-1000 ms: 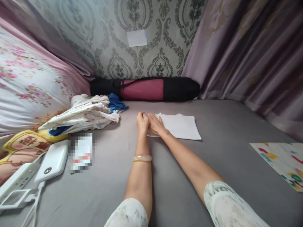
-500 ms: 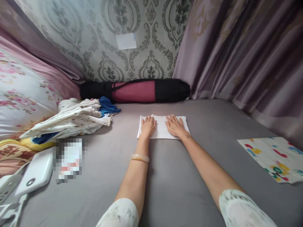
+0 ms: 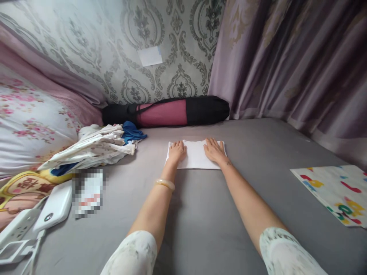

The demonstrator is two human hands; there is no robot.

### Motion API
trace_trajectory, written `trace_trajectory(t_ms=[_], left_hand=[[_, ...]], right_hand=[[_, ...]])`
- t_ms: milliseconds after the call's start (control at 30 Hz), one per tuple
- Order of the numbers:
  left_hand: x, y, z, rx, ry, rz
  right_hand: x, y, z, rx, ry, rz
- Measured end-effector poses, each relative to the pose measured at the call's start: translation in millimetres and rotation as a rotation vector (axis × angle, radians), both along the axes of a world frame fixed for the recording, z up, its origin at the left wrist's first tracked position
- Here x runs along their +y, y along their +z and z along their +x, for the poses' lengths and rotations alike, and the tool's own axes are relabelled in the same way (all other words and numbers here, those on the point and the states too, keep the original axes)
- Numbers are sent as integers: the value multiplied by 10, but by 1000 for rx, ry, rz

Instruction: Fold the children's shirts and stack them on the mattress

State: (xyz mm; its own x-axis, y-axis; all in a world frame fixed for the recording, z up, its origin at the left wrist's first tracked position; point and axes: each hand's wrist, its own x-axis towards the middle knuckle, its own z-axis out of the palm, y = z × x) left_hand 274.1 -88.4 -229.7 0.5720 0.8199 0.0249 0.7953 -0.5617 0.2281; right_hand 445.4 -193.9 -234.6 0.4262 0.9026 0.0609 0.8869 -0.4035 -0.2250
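Observation:
A flat white cloth (image 3: 195, 154), folded into a rectangle, lies on the grey sheet (image 3: 200, 214) in the middle of the view. My left hand (image 3: 177, 151) rests palm down on the cloth's left part, fingers pointing away from me. On its right part my right hand (image 3: 214, 150) lies flat with fingers spread. Neither hand grips the fabric. A pale bangle (image 3: 165, 184) circles my left wrist.
Crumpled clothes (image 3: 100, 147) lie at the left beside a floral pillow (image 3: 31, 126). Nearer are a white power bank (image 3: 56, 204), a power strip (image 3: 18, 229) and a blurred packet (image 3: 91, 193). A long black-and-red bag (image 3: 166, 112) lies along the wall. At right is a colourful patterned cloth (image 3: 338, 191).
My hands have moved slightly farther apart on the white cloth, towards its left and right edges. The camera view has tilted and shifted a little.

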Motion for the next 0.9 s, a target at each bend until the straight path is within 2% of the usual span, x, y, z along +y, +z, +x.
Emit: trace_trajectory(t_ms=[167, 400, 667, 900], left_hand=[[311, 182, -15, 154, -34, -40], [645, 319, -53, 194, -4, -122], [702, 369, -50, 112, 20, -169], [578, 427, -134, 63, 18, -129]], right_hand=[[17, 14, 117, 6, -14, 20], [-16, 1, 286, -51, -16, 56], [23, -4, 404, -115, 14, 30], [55, 245, 461, -120, 77, -80]])
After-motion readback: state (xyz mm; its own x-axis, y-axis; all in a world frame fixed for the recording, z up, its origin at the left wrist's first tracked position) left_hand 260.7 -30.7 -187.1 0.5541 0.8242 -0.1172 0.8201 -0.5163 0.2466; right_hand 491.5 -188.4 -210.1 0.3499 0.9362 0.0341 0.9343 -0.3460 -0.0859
